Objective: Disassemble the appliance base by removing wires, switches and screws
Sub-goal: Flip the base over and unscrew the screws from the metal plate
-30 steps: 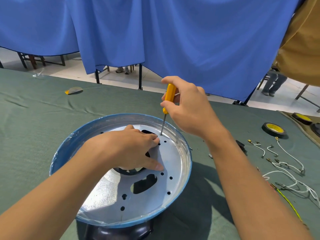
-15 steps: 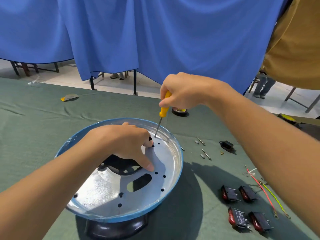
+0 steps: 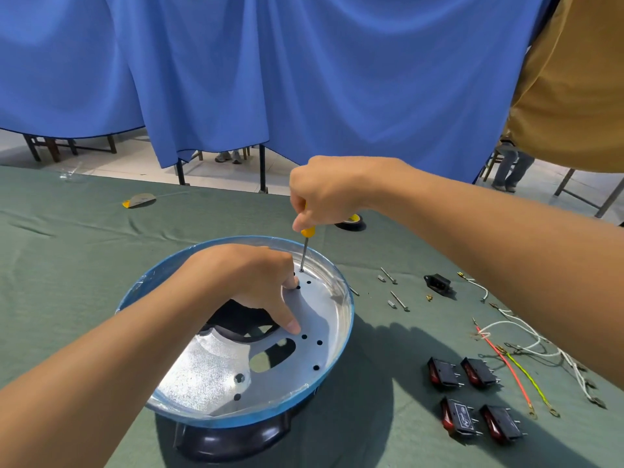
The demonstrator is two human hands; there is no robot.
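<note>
Green cloth: carrying switches at 4 o'clock.
Base: seems stiff, slippery; my left hand is pressing it, fingers loose.
Screwdriver: my right hand is pinching its handle.

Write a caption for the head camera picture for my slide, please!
Right hand holds a yellow screwdriver tip-down on the appliance base while the left hand rests on it.

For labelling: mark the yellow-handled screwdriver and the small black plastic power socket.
yellow-handled screwdriver [image 3: 305, 253], head view, bare metal shaft.
small black plastic power socket [image 3: 438, 282], head view, top face.
</note>
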